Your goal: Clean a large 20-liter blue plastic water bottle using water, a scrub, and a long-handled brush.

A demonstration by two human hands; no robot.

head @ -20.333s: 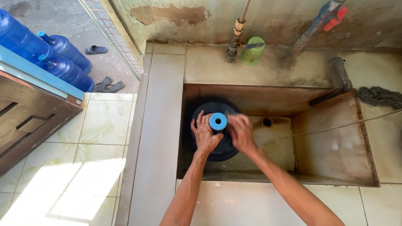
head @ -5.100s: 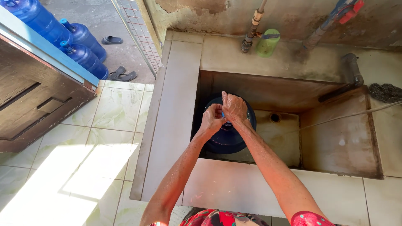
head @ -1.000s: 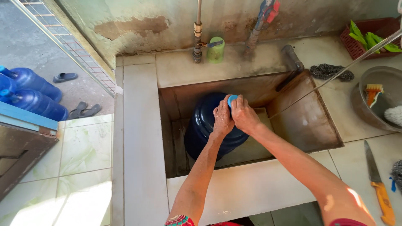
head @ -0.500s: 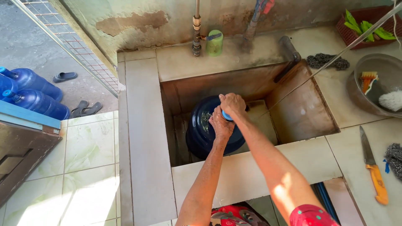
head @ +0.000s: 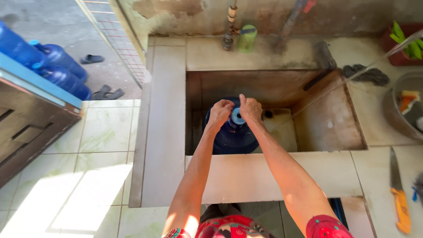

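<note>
Down in the sink (head: 335,128), left hand (head: 220,112) and right hand (head: 250,108) grip the jug (head: 231,139) neck, now apart either side of the cap (head: 238,117), uncovered since half a second ago.

Half a second ago the right hand (head: 249,109) lay over the light blue cap (head: 237,117) of the dark blue water jug (head: 231,132); now the cap shows between it and the left hand (head: 220,112).
</note>
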